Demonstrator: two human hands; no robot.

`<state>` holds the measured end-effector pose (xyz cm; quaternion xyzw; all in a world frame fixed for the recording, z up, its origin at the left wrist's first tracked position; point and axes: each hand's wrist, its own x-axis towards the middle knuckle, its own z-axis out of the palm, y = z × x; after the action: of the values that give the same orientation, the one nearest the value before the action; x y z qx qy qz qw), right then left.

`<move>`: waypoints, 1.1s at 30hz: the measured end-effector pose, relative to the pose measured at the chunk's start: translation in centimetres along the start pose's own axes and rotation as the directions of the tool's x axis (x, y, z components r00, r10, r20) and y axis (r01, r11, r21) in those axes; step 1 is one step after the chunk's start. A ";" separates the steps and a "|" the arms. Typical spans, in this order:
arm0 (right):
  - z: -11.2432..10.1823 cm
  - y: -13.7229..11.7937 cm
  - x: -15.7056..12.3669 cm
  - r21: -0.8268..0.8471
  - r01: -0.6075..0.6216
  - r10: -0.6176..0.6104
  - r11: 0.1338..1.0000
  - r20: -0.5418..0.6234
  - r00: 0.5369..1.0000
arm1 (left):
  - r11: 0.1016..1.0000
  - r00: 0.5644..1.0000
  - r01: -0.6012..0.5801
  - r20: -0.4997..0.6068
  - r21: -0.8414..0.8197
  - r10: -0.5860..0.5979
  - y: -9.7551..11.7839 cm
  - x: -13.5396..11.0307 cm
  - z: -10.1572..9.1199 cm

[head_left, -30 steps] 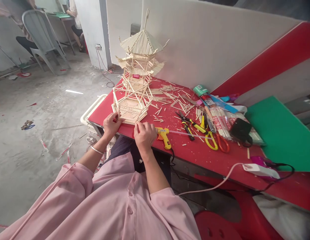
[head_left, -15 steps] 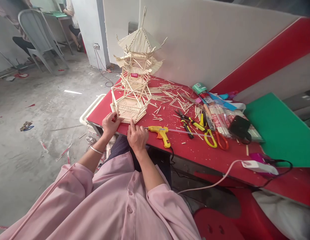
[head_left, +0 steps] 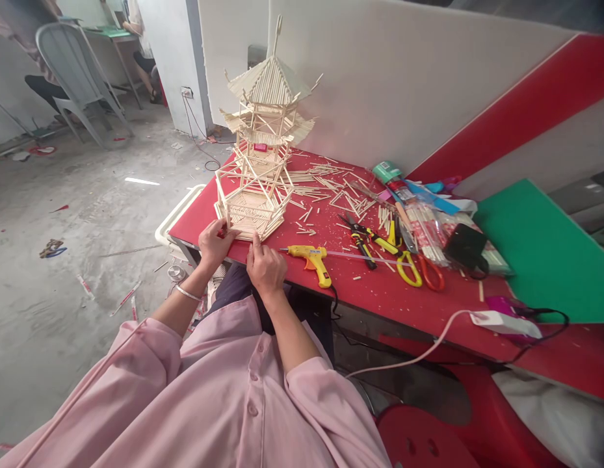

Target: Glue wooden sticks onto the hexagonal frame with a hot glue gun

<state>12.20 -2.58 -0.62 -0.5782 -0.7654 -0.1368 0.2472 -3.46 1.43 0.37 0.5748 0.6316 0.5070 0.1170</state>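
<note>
A pagoda model (head_left: pixel 255 207) built of thin wooden sticks stands upright at the left end of the red table. My left hand (head_left: pixel 216 243) is closed, thumb and fingers pinching the front left corner of its base. At the front edge of that base, my right hand (head_left: pixel 266 265) presses with thumb and index finger while its other fingers curl in. What lies right under the fingertips is too small to make out. Just right of my right hand, a yellow glue gun (head_left: pixel 311 257) lies on its side with a glue stick in its back.
Loose wooden sticks (head_left: pixel 326 182) litter the red table (head_left: pixel 302 292). To the right lie pliers (head_left: pixel 363 244), scissors (head_left: pixel 409 270), bagged sticks (head_left: pixel 426 227), a green board (head_left: pixel 550 260) and a white power strip (head_left: pixel 506 324). A wall rises behind; a chair (head_left: pixel 75 71) and other people are far left.
Both hands stay at the base of the pagoda in almost the same pose. The view has shifted very slightly.
</note>
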 end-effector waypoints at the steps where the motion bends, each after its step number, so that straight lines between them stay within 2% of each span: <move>1: 0.0 0.0 0.0 0.000 0.001 -0.001 1.000 -0.001 1.000 | 1.000 1.000 0.001 0.001 -0.004 -0.001 0.0 0.0 0.0; 10: 0.2 0.1 -0.1 0.011 0.007 -0.007 1.000 -0.031 0.999 | 0.999 1.000 -0.013 -0.006 -0.032 0.013 -0.3 0.0 0.1; 14: 0.1 0.0 -0.5 0.072 0.025 -0.019 0.997 -0.083 0.996 | 1.000 1.000 -0.005 0.008 -0.007 0.005 -0.5 0.0 0.1; 17: 0.2 -0.1 -0.7 0.118 0.051 -0.042 0.992 -0.079 0.996 | 0.999 0.999 -0.032 -0.005 0.005 0.032 -0.5 0.0 0.2; 19: 0.2 -0.1 -0.8 0.140 0.050 -0.041 0.989 -0.064 0.997 | 0.997 0.996 -0.072 -0.050 -0.001 0.072 -0.5 -0.1 0.1; 21: 0.2 -0.1 -0.8 0.169 0.044 -0.031 0.985 -0.078 0.996 | 0.993 0.982 -0.122 -0.145 -0.005 0.120 -0.5 -0.5 0.0; 24: 0.0 0.0 -0.9 0.232 0.020 0.012 0.973 -0.136 0.991 | 0.973 0.934 -0.209 -0.276 0.096 0.227 -0.5 -1.6 -0.4; 26: -0.5 0.2 -0.8 0.277 -0.024 0.075 0.961 -0.173 0.982 | 0.921 0.909 -0.334 -0.189 0.201 0.371 -0.2 -2.1 -0.5; 27: -0.8 0.3 -0.7 0.294 -0.049 0.109 0.954 -0.189 0.976 | 0.877 0.888 -0.422 -0.091 0.228 0.451 0.0 -2.2 -0.4; 29: -1.6 0.8 -0.2 0.316 -0.101 0.175 0.943 -0.214 0.961 | 0.787 0.817 -0.575 0.097 0.224 0.569 0.7 -1.9 -0.1; 31: -2.6 1.5 0.5 0.324 -0.153 0.234 0.933 -0.227 0.945 | 0.745 0.775 -0.631 0.194 0.217 0.601 1.5 -1.3 0.4; 33: -3.5 2.5 1.5 0.323 -0.191 0.270 0.927 -0.222 0.937 | 0.742 0.773 -0.632 0.245 0.223 0.585 2.1 -0.5 0.9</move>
<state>15.02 -2.37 2.91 -0.5979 -0.6638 -0.0655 0.4445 -1.36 1.08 1.33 0.7988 0.4649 0.3706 -0.0919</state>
